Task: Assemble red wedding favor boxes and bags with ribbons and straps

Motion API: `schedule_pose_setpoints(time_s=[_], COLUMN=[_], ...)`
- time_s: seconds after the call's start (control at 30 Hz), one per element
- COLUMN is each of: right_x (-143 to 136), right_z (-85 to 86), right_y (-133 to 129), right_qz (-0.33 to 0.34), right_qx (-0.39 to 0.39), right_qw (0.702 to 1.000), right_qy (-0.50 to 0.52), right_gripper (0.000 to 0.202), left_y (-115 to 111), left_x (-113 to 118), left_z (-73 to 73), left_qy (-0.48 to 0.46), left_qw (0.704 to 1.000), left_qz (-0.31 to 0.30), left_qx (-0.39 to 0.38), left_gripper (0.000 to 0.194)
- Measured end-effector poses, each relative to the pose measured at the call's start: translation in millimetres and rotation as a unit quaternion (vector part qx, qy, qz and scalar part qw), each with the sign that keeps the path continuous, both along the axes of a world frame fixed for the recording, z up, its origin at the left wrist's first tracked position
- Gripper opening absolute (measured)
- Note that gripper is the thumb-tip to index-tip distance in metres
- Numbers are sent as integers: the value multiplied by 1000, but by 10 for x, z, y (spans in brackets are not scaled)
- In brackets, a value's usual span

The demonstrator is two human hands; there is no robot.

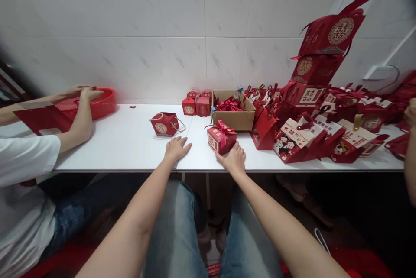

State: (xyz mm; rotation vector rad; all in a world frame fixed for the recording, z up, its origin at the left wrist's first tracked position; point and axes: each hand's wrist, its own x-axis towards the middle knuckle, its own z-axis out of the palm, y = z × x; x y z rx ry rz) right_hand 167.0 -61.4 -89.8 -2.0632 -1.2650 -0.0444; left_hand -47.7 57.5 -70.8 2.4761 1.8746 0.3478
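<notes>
My left hand rests on the white table with its fingers stretched out, holding nothing. Just beyond its fingertips stands a red candy box with a gold round emblem and a rope handle. At the lower right of a second red candy box, which has a ribbon bow on top, is my right hand. Its thumb lies along the front bottom edge and its fingers curl by the right side, gripping the box. This box sits on the table.
A cardboard box of red ribbons stands behind, beside small red boxes. Many red gift bags and a leaning stack of boxes crowd the right. A co-worker's hands are over a red plastic basket at left.
</notes>
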Motion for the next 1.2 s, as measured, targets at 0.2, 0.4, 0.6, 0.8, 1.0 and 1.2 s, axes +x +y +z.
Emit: schedule_pose_setpoints(time_s=[0.2,0.4,0.6,0.8,1.0,1.2], right_x=[-5,-46,-52,-40,-18,-4], right_z=[-37,-67,-114,-135,-124,-126], right_y=[17,-8,-5,-24,-40,-49], right_qz=[11,27,33,41,46,42], right_qx=[-1,17,34,65,68,61], right_qw=[1000,999,997,995,996,997], right_qy=[-21,-41,-60,-61,-40,-4], right_gripper=[90,90,87,83,80,85], left_y=[18,46,71,101,120,135], left_x=[-33,-93,-124,-143,-137,-106], left_z=[-19,-56,-60,-79,-83,-58], left_qy=[2,26,36,34,35,39], left_qw=[1000,999,998,998,998,999], left_qz=[3,-16,-25,-27,-19,-18], left_qx=[-10,-25,-38,-36,-39,-27], left_gripper=[59,60,64,66,64,62])
